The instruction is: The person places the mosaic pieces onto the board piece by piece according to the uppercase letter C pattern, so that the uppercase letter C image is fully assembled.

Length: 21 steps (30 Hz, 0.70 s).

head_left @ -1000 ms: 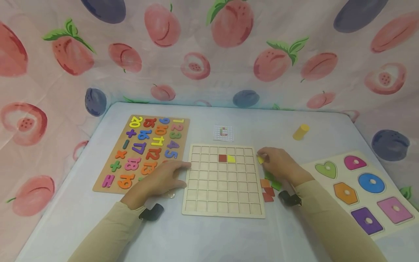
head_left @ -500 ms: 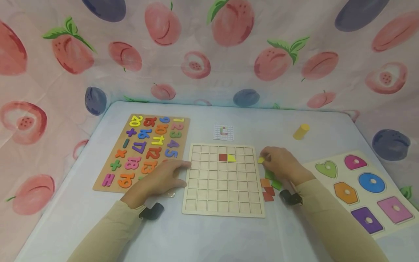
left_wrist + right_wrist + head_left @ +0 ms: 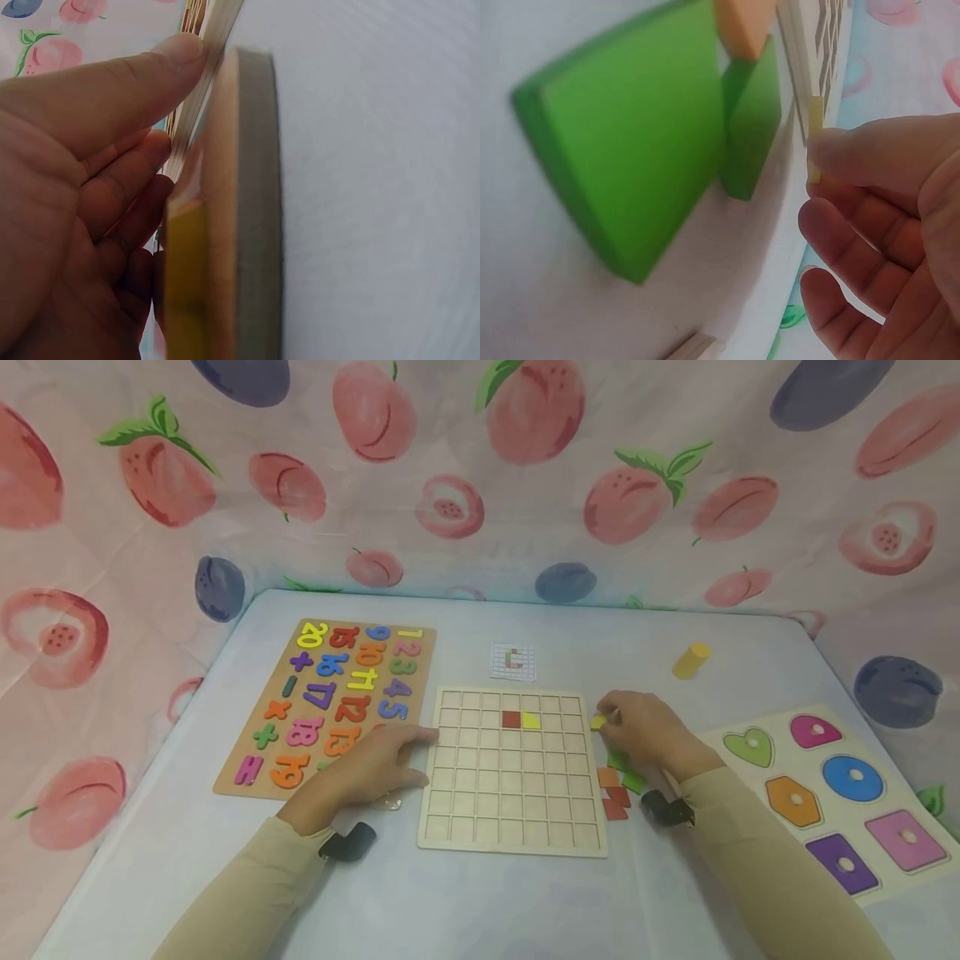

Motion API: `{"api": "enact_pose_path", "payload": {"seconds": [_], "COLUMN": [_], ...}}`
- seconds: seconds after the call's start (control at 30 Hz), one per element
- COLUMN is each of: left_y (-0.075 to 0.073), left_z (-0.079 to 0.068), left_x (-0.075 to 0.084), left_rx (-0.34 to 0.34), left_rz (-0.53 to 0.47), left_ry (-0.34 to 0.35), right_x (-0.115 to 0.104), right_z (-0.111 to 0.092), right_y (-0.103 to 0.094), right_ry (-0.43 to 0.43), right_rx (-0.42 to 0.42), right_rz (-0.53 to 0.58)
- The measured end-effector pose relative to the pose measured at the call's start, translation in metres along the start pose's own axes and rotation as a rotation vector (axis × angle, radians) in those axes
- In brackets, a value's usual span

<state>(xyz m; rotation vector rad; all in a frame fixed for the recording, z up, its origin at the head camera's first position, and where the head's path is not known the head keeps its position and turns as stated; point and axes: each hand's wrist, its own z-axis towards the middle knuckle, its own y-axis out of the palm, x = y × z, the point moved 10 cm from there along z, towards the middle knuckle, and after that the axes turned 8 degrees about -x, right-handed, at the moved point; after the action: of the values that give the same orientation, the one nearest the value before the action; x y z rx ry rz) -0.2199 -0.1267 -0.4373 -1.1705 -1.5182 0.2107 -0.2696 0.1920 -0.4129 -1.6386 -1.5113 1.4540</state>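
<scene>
A wooden grid board (image 3: 510,785) lies in front of me. A dark red square tile (image 3: 512,719) and a yellow tile with a curved edge (image 3: 530,720) sit side by side in its second row from the top. My left hand (image 3: 372,766) touches the board's left edge with thumb and fingers extended. My right hand (image 3: 647,735) pinches a small yellow tile (image 3: 815,142) beside the board's upper right edge; most of that tile is hidden by the fingers. Green tiles (image 3: 637,142), an orange tile (image 3: 607,777) and red tiles (image 3: 616,810) lie just below that hand.
A wooden number board (image 3: 288,710) lies under and beyond my left hand. A small pattern card (image 3: 513,662) lies behind the grid board. A yellow cylinder (image 3: 691,662) stands at the back right. A shape puzzle board (image 3: 817,752) lies partly under my right forearm.
The yellow tile tilts slightly between my right fingertips, and that hand stays beside the board. My left hand keeps its place. The head view shifts a little.
</scene>
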Motion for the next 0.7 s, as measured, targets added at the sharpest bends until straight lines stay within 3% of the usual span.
{"api": "enact_pose_path", "payload": {"seconds": [0.3, 0.7], "left_y": [0.0, -0.001], "left_z": [0.001, 0.002], "left_x": [0.002, 0.002], "left_rx": [0.0, 0.017], "left_rz": [0.025, 0.028], "left_ry": [0.025, 0.051], "right_x": [0.0, -0.029], "right_z": [0.0, 0.011], "right_y": [-0.005, -0.006], "right_ry": [0.017, -0.058], "right_rx": [0.018, 0.045], "right_rz": [0.017, 0.023]}}
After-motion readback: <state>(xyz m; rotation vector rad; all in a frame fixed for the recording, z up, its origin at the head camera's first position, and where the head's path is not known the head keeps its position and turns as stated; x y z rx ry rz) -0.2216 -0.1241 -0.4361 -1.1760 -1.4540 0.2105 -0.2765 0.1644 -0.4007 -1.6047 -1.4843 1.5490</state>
